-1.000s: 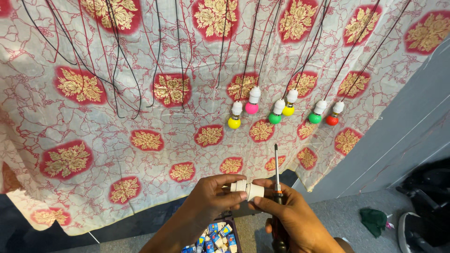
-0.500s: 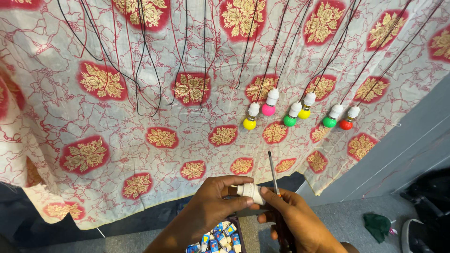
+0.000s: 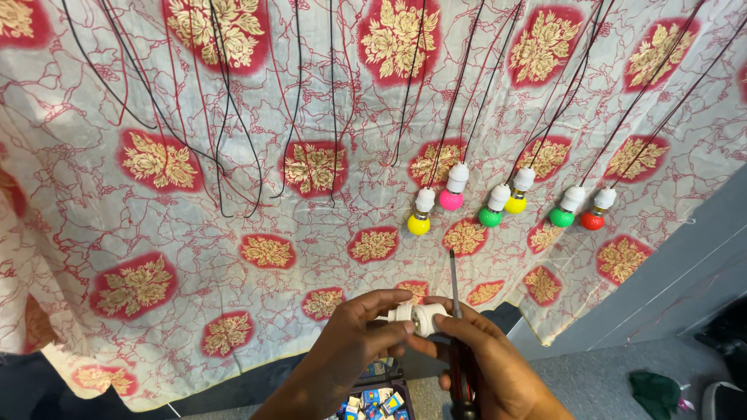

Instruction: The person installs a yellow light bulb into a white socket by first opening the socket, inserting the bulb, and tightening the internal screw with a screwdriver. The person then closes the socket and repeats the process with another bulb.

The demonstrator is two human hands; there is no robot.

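Left hand (image 3: 354, 342): fingers and thumb closed around the white lamp holder (image 3: 417, 317), holding it low in the middle of the view, in front of the cloth.
Right hand (image 3: 486, 365): its grip is closed on the screwdriver (image 3: 454, 299), and its fingertips also touch the lamp holder from the right.
Screwdriver: shaft upright, tip pointing up, just beside the holder; the handle is mostly hidden in the palm.
Backdrop: patterned red and white cloth (image 3: 156, 257) hanging behind the hands.
Wires: black and red wires (image 3: 226, 132) run down the cloth.
Bulbs: a row of small coloured bulbs (image 3: 498, 206) in white holders, yellow, pink, green, red, above the hands.
Below: a box of small packets (image 3: 373, 397), possibly cartons; partly hidden.
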